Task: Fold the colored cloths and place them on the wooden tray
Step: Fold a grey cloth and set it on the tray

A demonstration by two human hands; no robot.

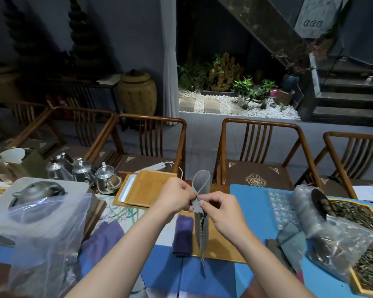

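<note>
Table (pixel 252 198) under a blue mat, crowded both sides. Left: a big clear plastic bag (pixel 39 229) over a grey box with a dark teapot, probably packing stock parked out of the way. Right: a tray of dried tea leaves (pixel 366 250) with bubble wrap and another bag over its near edge. Far centre: a second light wood tray (pixel 151 188) stacked on a white one, not in use by the look of it.

The wooden tray (pixel 222 248) lies straight in front of the person, close in, so folded pieces drop right onto it. A folded purple cloth (pixel 183 233) already lies on its left edge. An unfolded purple cloth (pixel 106 237) waits on the mat left of the tray; more dark cloths (pixel 289 237) sit to the right.

The grey cloth (pixel 200 203) is held upright in the air above the tray, top looped over, tail hanging down toward it, likely to match edges before creasing. Left hand (pixel 177 196) and right hand (pixel 222 211) both pinch it at mid-height, fingers curled tight, hands nearly touching.

Judged: mid-fold, one cloth done.
</note>
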